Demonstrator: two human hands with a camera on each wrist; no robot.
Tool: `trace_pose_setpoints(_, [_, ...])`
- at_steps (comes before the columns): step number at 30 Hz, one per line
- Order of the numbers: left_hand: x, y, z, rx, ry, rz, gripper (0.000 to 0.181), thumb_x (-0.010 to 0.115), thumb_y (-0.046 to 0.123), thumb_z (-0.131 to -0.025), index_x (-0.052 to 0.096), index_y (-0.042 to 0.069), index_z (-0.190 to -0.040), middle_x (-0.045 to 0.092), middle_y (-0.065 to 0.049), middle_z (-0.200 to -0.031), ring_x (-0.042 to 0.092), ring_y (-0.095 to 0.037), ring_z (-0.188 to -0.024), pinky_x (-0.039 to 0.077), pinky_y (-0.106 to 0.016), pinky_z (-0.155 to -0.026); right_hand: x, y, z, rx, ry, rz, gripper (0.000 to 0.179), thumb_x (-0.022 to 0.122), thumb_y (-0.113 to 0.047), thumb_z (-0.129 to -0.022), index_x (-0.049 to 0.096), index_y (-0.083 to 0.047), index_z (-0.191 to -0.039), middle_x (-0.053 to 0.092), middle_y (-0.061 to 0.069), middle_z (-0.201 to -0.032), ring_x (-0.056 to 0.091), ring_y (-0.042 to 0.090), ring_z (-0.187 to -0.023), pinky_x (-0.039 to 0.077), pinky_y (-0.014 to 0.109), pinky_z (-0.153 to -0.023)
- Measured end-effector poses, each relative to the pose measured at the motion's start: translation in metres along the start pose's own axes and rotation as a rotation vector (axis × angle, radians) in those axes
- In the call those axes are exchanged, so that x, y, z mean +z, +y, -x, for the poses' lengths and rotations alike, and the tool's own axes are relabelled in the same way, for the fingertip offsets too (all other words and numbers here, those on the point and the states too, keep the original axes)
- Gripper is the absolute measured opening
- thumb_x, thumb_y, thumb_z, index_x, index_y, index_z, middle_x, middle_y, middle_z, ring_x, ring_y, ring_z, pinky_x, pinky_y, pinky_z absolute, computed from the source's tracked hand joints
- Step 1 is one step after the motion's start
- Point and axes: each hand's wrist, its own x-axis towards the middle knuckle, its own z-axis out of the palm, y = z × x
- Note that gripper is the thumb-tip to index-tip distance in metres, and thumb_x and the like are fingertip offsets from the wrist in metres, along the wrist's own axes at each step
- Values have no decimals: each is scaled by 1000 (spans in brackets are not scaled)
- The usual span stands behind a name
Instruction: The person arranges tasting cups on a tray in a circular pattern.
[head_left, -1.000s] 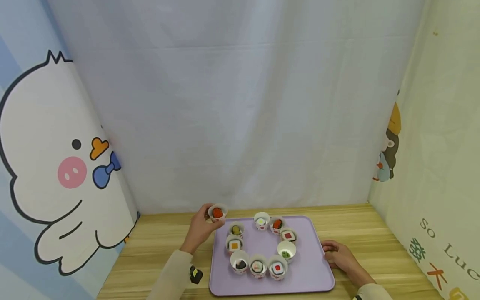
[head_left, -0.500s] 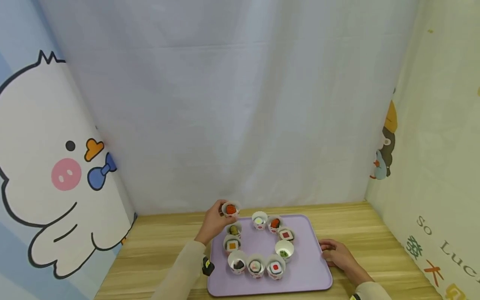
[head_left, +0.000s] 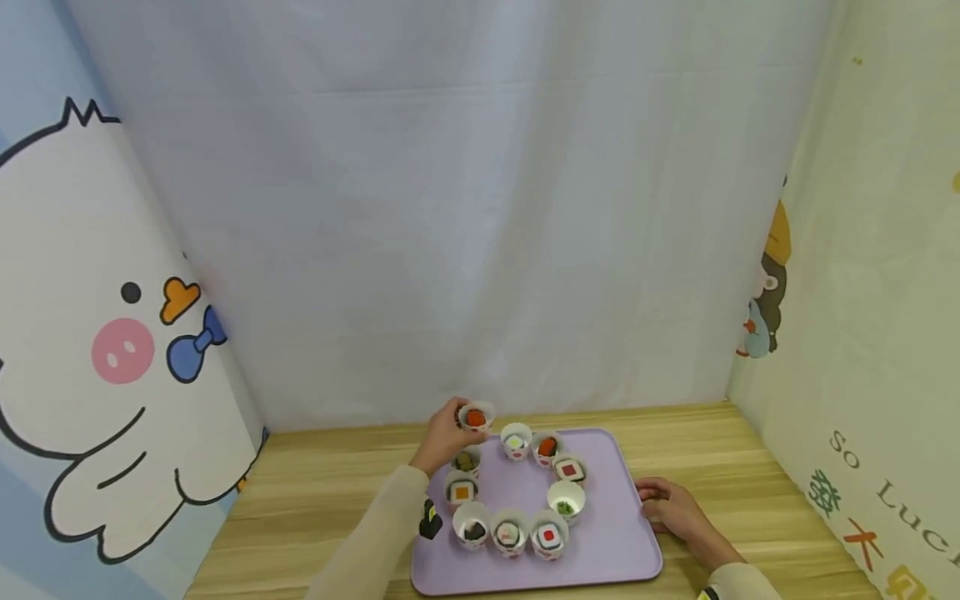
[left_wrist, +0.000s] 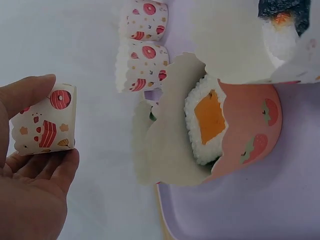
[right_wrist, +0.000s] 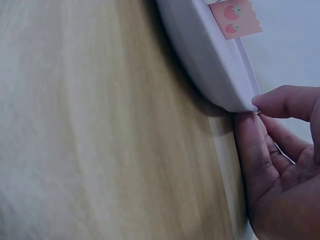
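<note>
My left hand grips a paper baking cup holding a sushi piece with a red-orange top, raised over the far left corner of the lilac tray. In the left wrist view, thumb and fingers press this cup from opposite sides; its contents are hidden there. At the tray's right edge, my right hand pinches the rim, thumb on top and fingers below in the right wrist view. More cups with sushi form a ring on the tray, among them an orange-topped one and a red-centred one.
A wood-grain table lies under the tray. Behind it hangs a pale curtain, with printed panels at left and right. Near the held cup stand a cup with a yellow-green piece and a cup with a pale-topped piece.
My left hand has carried the red-orange-topped cup rightward, from beside the tray's far left corner to over its back edge. The right hand stays at the tray's rim.
</note>
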Motion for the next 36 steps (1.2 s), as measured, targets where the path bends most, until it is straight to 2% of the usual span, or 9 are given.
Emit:
trace_pose_setpoints(13, [18, -13, -16, -87, -16, -4, 53, 80, 16, -80, 53, 5, -125, 63, -16, -117, 63, -27, -101, 55, -39, -80, 1, -2, 0, 8, -1, -3, 50, 61, 5, -78, 55, 8, -128, 61, 11, -104, 60, 16, -83, 57, 34, -68])
trace_pose_setpoints(20, [24, -23, -19, -86, -2, -33, 52, 81, 13, -79, 54, 4, -122, 64, -17, -115, 63, -28, -101, 55, -40, -80, 1, -4, 0, 9, 2, 5, 50, 61, 5, -78, 55, 8, -128, 60, 10, -105, 59, 16, -83, 56, 34, -67])
trace_pose_setpoints(30, [33, -23, -21, -78, -5, -55, 50, 79, 13, -79, 54, 3, -121, 64, -17, -114, 63, -27, -98, 54, -40, -78, -1, -4, -1, 18, -3, 1, 52, 61, 5, -77, 55, 6, -129, 60, 9, -104, 59, 15, -84, 56, 33, -67])
trace_pose_setpoints(36, [36, -25, -22, -103, -8, -59, 51, 80, 13, -79, 54, 5, -122, 63, -16, -115, 62, -26, -98, 54, -40, -78, -1, -1, -1, 18, -7, -2, 51, 62, 4, -78, 55, 7, -128, 60, 10, -104, 59, 15, -83, 57, 34, -67])
